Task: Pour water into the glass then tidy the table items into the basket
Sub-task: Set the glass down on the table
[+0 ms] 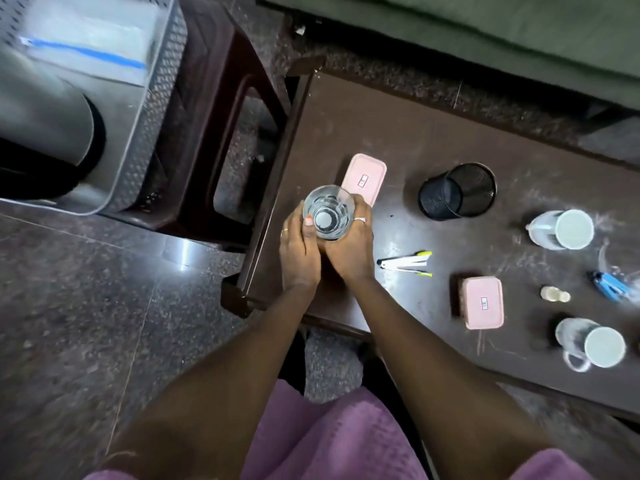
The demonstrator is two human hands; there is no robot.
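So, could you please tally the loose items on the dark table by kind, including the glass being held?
Glass, held in both hands: 1
Pink lidded boxes: 2
Black mesh pen holder: 1
Clear cups: 2
Pens: 2
Blue stapler: 1
Small bottle: 1
Total: 10

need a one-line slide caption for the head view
Both hands, left hand and right hand, cup a clear glass above the dark table, grey basket waiting left.
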